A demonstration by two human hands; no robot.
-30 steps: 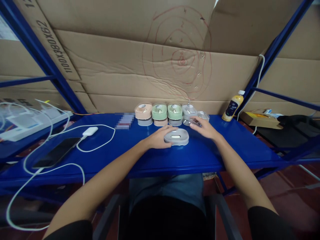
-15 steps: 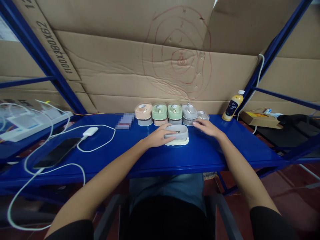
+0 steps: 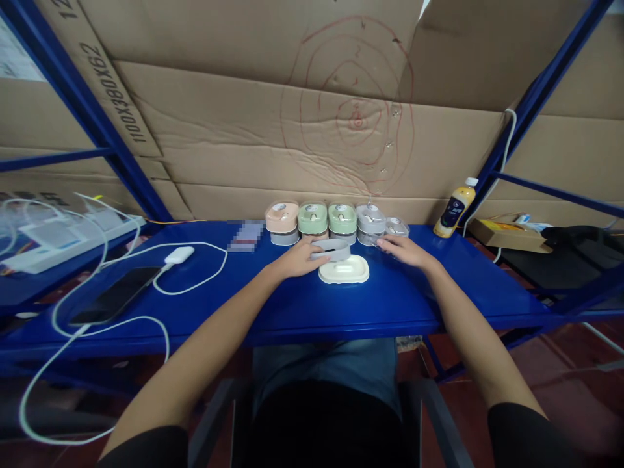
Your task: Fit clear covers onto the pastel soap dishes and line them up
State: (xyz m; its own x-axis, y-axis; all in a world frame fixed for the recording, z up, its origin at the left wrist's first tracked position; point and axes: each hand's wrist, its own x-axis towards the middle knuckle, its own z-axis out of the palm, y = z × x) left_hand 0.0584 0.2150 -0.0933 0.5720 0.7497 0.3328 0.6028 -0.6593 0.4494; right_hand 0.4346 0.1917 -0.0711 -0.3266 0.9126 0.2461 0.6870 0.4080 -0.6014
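Note:
My left hand [image 3: 295, 258] is closed on a grey oval ring-shaped piece [image 3: 337, 249], raised a little and tilted above the table. Just below it lies a cream oval tray [image 3: 344, 269] with a raised bar in its middle. My right hand [image 3: 405, 251] has its fingers stretched out at the foot of the grey lidded box [image 3: 370, 220]; whether the fingertips touch it I cannot tell. Also in the back row are a peach box [image 3: 281, 218] and two green boxes [image 3: 312, 219], with clear covers, stacked on other pieces.
A smaller grey box [image 3: 396, 227] stands right of the row. Further right is a juice bottle [image 3: 454, 208]. On the left lie a phone [image 3: 119, 296], a white charger [image 3: 179, 255] and looping cables. Cardboard [image 3: 234, 143] backs the blue table [image 3: 292, 312].
My left hand has lifted the grey ring-shaped piece off the cream tray and moved it back and left, uncovering the tray. My right hand has barely moved.

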